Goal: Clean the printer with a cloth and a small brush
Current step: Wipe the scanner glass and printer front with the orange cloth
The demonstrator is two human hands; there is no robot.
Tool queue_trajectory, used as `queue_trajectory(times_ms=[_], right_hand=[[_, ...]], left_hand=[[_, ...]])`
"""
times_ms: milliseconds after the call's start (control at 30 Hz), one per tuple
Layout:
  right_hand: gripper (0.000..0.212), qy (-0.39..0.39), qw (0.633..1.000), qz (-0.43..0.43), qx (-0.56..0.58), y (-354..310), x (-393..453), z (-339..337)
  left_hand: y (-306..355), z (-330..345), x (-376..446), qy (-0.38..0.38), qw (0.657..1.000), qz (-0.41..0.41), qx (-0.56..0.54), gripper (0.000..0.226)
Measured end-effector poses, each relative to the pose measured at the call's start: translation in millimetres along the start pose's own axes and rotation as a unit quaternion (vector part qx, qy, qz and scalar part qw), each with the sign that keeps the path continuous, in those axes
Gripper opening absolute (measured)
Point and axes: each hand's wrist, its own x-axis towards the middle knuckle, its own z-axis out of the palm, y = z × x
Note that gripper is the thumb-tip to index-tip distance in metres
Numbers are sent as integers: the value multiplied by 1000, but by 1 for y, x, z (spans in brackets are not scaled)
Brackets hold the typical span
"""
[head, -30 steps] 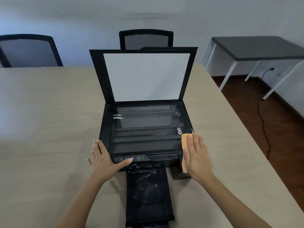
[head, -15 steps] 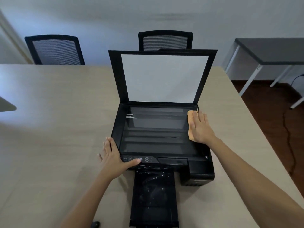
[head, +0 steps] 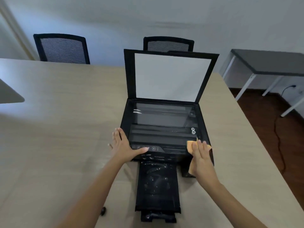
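Note:
A black printer [head: 162,129] stands on the beige table [head: 57,129] with its scanner lid [head: 169,76] raised and its white underside showing. The glass bed is exposed. My right hand [head: 201,157] lies flat on an orange cloth [head: 190,145], pressing it against the printer's front right corner. My left hand [head: 124,146] rests on the front left corner, thumb on the control panel. The black output tray [head: 157,186] sticks out toward me. No brush can be made out for certain.
Two black mesh chairs [head: 62,48] [head: 167,44] stand behind the table. A grey side table [head: 268,63] with white legs is at the right, over brown floor with a black cable [head: 279,137]. A small dark object [head: 103,210] lies on the table by my left forearm.
My right hand slid the cloth from the printer's front right up to its back right edge and has come back down to the front right corner. The left hand stayed put.

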Motion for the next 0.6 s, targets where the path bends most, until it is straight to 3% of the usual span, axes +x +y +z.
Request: queue_trajectory(times_ms=[67,167,267,367,433,500,533,600], right_hand=[[69,10,1000,-21,19,-24,-4,6],[45,-23,980,-20,197,-74,-5,-5],[28,-31,923,40,382,-122,-2,-26],[25,-84,850,88,512,-168,-2,-28],[29,-107,843,74,523,-199,-7,-23],[39,-149,854,54,496,-221,-10,-8],[47,-183,864,50,466,-230,-13,0],[67,-241,882,41,404,-238,-19,13]], left_hand=[[-3,1,1,-9,1000,9,-24,140],[-10,2,-7,22,994,21,-108,109],[-9,5,-30,107,968,81,-210,69],[-2,5,-60,74,911,110,-391,54],[3,-2,-78,-15,823,87,-561,55],[0,-7,-89,-86,680,33,-727,60],[-5,-8,-92,-97,612,-8,-785,61],[-23,-3,-93,-83,525,-80,-843,60]])
